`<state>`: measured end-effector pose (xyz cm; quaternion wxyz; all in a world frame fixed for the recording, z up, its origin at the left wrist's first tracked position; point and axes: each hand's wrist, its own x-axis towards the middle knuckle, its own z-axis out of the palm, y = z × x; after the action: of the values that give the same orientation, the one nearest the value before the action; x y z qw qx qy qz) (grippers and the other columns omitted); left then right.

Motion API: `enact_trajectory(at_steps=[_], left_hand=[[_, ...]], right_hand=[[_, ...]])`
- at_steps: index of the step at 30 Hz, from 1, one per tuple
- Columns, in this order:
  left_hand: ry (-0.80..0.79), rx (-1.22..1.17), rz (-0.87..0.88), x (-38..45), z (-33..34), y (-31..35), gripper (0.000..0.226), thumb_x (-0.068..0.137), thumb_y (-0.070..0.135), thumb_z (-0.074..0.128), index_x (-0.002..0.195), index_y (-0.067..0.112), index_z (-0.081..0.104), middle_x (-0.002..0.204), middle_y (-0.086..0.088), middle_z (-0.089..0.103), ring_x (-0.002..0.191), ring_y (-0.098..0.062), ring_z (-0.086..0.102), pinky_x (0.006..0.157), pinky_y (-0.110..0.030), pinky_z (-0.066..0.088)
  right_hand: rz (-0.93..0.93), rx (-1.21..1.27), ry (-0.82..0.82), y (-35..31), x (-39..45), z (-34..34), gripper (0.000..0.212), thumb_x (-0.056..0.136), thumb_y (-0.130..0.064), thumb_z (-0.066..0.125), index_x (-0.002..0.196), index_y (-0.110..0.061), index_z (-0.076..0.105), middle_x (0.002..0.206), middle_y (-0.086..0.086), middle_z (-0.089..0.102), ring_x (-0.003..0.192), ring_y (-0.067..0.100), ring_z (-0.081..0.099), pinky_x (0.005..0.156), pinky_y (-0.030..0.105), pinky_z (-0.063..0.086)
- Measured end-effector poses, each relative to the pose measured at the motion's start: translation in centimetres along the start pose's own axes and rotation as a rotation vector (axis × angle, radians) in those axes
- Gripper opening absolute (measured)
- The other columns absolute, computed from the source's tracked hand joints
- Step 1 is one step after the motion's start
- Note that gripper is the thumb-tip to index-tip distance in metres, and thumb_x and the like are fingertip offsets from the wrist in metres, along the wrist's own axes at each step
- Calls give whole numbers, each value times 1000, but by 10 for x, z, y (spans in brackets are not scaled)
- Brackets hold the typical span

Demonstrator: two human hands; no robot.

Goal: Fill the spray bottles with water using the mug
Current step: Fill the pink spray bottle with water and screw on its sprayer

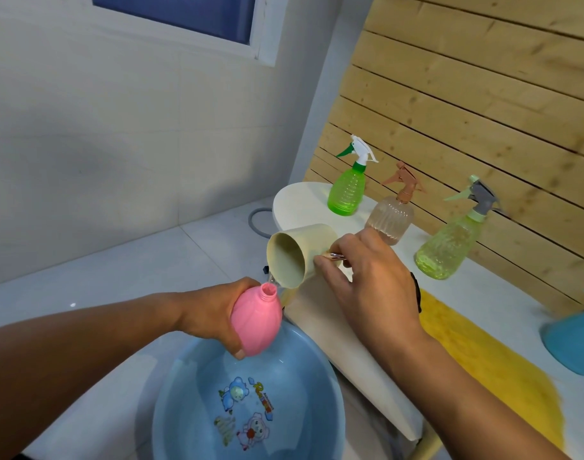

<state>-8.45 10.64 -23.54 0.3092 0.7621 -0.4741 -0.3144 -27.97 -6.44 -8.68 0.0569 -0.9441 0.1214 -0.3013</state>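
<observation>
Head view: blue basin under my hands, catches spills. L hand wrapped round pink bottle, tilted, neck up. R hand grips mug handle, lip at neck. Pour slow, keep lip on opening. Count: 1 basin, 1 mug, 3 capped spray bottles beyond R hand, 1 pink open.

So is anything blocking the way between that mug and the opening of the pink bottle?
Nothing visible does. The mug, tipped in the right hand, has its lip just above the uncapped neck of the pink bottle, which the left hand holds tilted over the blue basin.
</observation>
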Motion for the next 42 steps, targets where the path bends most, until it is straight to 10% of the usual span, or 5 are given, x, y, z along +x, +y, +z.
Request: enact_trajectory(at_steps=[31, 38, 42], left_hand=[[15, -57, -7, 1, 0, 4, 109, 59, 35, 103, 144, 42, 36, 133, 18, 53, 123, -9, 56, 92, -27, 60], [0, -91, -30, -2, -4, -2, 103, 60, 23, 101, 141, 43, 40, 131, 13, 57, 121, -11, 60, 90, -32, 62], [-41, -77, -53, -8, -4, -14, 99, 60, 16, 101, 137, 43, 44, 129, 13, 60, 119, -9, 61, 87, -25, 60]], right_hand=[[-330, -228, 145, -8, -8, -2, 18, 97, -31, 67, 88, -16, 67, 87, 1, 59, 71, 25, 52, 52, 30, 29], [-62, -215, 14, -3, -7, 16, 27, 95, -47, 64, 85, -23, 56, 79, -3, 56, 59, 25, 59, 46, 20, 7], [119, -152, -152, 5, -2, 35, 29, 100, -54, 48, 90, -28, 42, 90, -4, 60, 74, 26, 57, 49, 29, 19]])
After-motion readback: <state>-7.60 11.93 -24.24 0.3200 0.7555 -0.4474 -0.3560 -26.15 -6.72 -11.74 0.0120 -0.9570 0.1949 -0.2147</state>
